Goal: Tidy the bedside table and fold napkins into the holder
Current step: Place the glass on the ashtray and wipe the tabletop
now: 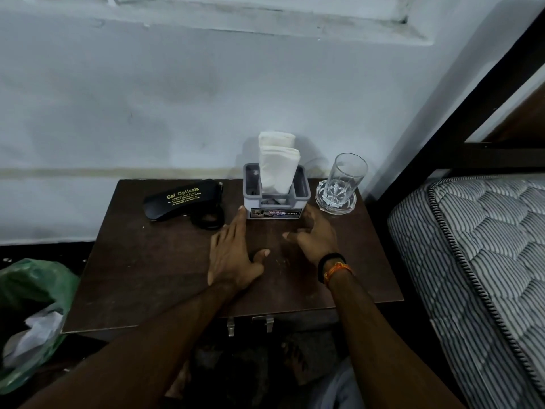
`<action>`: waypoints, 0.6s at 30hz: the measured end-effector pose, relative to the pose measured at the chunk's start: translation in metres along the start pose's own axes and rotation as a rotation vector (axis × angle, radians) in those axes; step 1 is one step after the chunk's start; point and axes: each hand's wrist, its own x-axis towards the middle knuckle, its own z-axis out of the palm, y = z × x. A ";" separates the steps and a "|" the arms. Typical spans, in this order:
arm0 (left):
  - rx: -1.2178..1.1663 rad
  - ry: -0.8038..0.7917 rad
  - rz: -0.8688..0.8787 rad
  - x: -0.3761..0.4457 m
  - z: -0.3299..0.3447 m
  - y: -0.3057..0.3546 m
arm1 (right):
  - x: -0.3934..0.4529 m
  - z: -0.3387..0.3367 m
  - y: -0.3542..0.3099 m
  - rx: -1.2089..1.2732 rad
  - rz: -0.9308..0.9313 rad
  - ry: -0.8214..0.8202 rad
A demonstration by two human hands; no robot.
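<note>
A grey napkin holder [275, 202] stands at the back middle of the dark wooden bedside table [153, 276]. Two folded white napkins [277, 163] stand upright in it. My left hand [231, 255] lies flat over the tabletop with straight fingers, the fingertips at the holder's front left corner. My right hand [314, 234] hovers just in front of the holder's right side, fingers loosely spread and holding nothing. Neither hand grips anything.
A black spectacle case [180, 202] with gold lettering lies at the back left, with dark glasses [208, 218] beside it. A clear glass [343, 181] stands on a glass coaster [323, 202] at the back right. A striped mattress [477, 261] borders the right; a green bag [32, 293] sits lower left.
</note>
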 end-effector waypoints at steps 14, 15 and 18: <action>0.122 -0.016 0.130 0.008 0.001 -0.003 | -0.002 -0.005 0.001 0.064 0.007 0.060; 0.125 -0.017 0.132 0.008 0.001 -0.003 | -0.001 -0.006 0.001 0.057 0.005 0.057; 0.117 -0.017 0.131 0.007 0.003 -0.003 | 0.001 -0.007 0.003 0.044 0.010 0.049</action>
